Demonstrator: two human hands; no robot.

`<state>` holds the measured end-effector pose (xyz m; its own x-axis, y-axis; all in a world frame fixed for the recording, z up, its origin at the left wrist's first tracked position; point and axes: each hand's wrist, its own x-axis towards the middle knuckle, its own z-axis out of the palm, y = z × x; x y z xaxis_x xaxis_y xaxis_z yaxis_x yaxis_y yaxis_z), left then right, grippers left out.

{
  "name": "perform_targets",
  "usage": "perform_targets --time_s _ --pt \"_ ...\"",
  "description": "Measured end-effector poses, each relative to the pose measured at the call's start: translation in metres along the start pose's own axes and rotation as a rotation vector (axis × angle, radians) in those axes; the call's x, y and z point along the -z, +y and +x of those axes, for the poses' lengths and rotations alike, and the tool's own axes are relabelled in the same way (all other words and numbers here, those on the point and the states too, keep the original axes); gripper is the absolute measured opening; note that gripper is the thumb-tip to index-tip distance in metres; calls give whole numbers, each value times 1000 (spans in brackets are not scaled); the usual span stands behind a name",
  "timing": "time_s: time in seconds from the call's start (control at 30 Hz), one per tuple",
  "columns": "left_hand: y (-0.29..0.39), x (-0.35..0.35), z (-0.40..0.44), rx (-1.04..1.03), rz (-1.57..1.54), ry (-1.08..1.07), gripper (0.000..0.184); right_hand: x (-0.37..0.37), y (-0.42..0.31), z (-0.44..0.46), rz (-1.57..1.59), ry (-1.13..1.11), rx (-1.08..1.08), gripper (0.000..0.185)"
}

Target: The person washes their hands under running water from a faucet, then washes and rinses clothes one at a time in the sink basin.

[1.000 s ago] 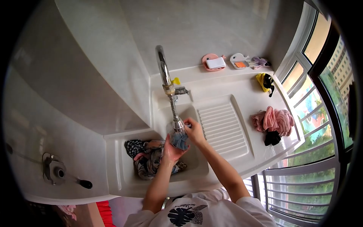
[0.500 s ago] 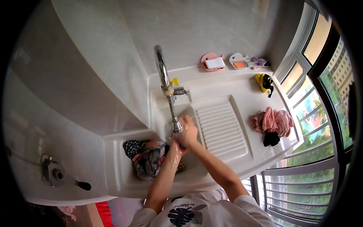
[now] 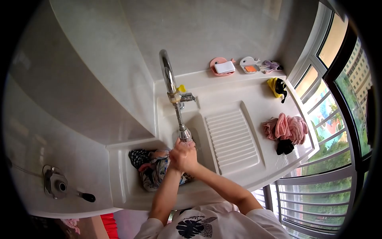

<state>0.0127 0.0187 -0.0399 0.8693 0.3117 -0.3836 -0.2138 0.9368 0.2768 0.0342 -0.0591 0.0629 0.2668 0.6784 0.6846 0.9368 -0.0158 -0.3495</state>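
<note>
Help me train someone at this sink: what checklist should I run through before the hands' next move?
1. Hands beneath the faucet nozzle: ok, pressed together just below it.
2. Cloth secure in the grip: cannot tell; the hands hide anything inside.
3. Basin free of other laundry: not ok; patterned cloth lies on its left side.
4. Pink cloth off the ribbed washboard: ok, on the counter to its right.
5. White soap in its pink dish: ok.
6. Water running: cannot tell.

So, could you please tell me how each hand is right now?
Left hand: against the right, mostly hidden; open or closed cannot be told.
Right hand: closed; whether it holds anything cannot be told.
</note>
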Motion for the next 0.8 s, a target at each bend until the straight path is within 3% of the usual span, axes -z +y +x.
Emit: perform_targets --time_s 0.07,0.1,0.13,0.2,0.27,0.33,0.4,0.43,0.47,0.53,0.57,0.6,0.63,0.67,0.73,0.8 --pt "3 -3 -10 0 43 161 31 -9 26 17 252 32 -460 12" --pt "6 34 -7 203 -152 -478 36 -9 56 21 123 -43 -380 15" --pt "5 -5 -31 87 60 -83 31 -17 79 26 115 -1 -494 25" --pt "4 -57 -59 -117 75 180 30 -22 107 22 115 115 -509 31" --pt "11 -51 -50 -135 43 159 31 -20 111 13 562 80 -1018 26" --pt "20 -35 -36 -156 13 133 33 -11 67 5 647 108 -874 21" --pt "23 -7 -21 -123 62 -108 34 -1 17 -4 531 -30 -602 20" --pt "19 -2 -19 -86 -54 -272 33 8 -4 -6 435 -7 -351 23" --pt "14 -5 -18 -47 -212 -345 32 24 -22 -5 367 -98 -344 28" --pt "0 -30 -23 -40 -347 -192 31 27 -1 11 129 -286 -355 29" --pt "-7 -46 -28 -25 -377 -91 31 0 22 9 129 -79 -416 26" --pt "-4 -38 -26 -15 -139 -96 34 4 44 21 135 -3 -380 23" --pt "0 -38 -28 -8 99 -105 38 4 58 27 152 -3 -482 24" --pt "-2 -39 -26 -9 97 -107 38 2 67 30 171 -6 -582 24" --pt "-5 -64 -30 -73 102 244 36 2 53 18 122 -99 -572 22" --pt "12 -24 -15 -121 188 -528 36 2 18 1 161 44 -389 22"
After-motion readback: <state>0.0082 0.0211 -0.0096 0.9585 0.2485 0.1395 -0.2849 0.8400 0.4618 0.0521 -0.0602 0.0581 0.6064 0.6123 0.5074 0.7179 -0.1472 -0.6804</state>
